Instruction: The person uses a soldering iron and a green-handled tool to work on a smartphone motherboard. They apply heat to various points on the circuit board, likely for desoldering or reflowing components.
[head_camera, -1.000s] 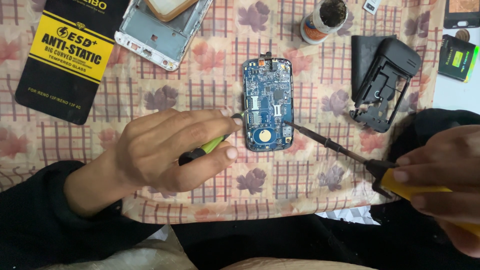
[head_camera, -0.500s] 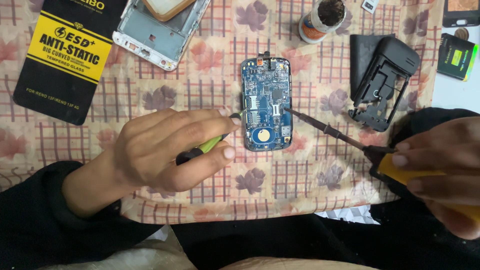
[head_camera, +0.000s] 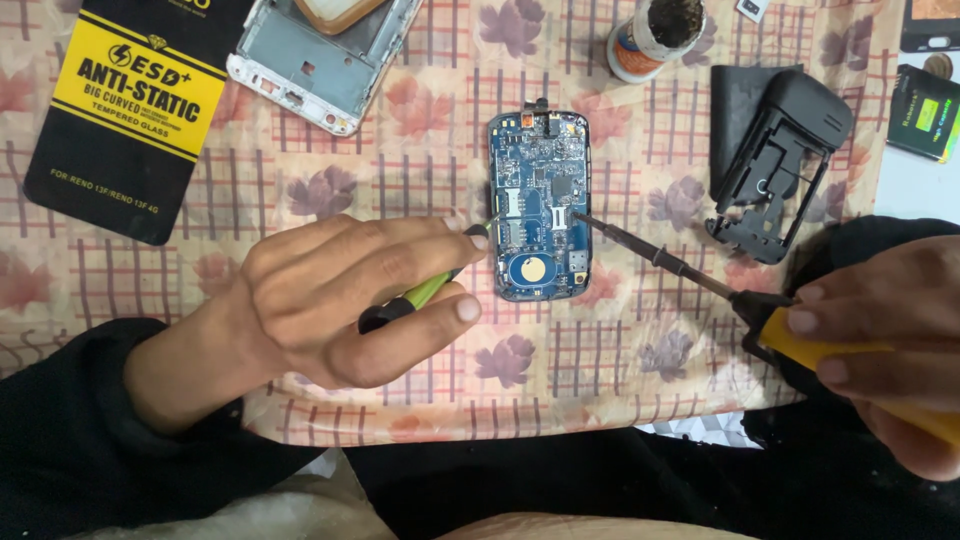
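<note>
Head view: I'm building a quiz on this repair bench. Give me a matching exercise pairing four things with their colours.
Things:
1. circuit board
2. tool handle in the right hand
3. tool in the left hand
4. phone back shell

Colours:
A. black
B. green and black
C. blue
D. yellow

Pairs: 1-C, 2-D, 3-B, 4-A

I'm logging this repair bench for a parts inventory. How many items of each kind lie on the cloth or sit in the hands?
Hand tools: 2, green-handled tool in left hand, yellow-handled soldering iron in right hand
Circuit boards: 1
Phone frames or housings: 2, silver, black
Packets: 1
Small jars: 1
Batteries: 1
Total: 8
</note>
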